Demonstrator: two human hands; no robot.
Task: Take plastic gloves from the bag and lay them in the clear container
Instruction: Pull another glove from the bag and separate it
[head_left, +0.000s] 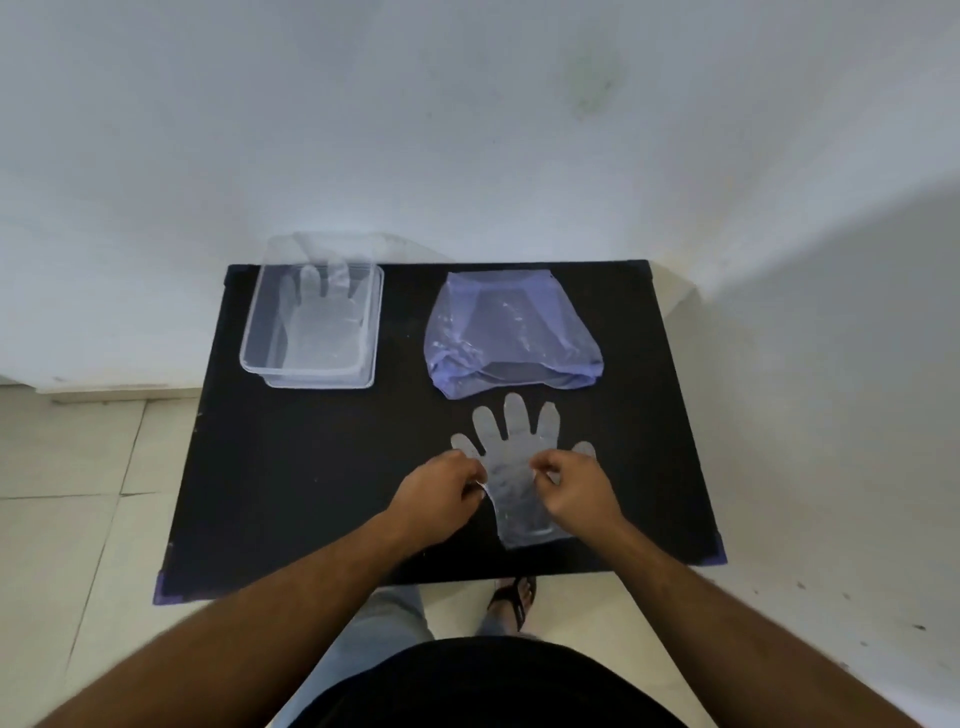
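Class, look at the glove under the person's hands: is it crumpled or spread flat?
Spread flat. The glove lies on the black table, all five fingers fanned apart.

Head camera (single view) looks down, near table (311, 493).

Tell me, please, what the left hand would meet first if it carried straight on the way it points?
Probably the glove flat on the black table: the left hand points right, fingertips already at its edge.

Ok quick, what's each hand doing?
Left hand: pinched shut on the glove's left edge.
Right hand: pinched shut on its right edge.
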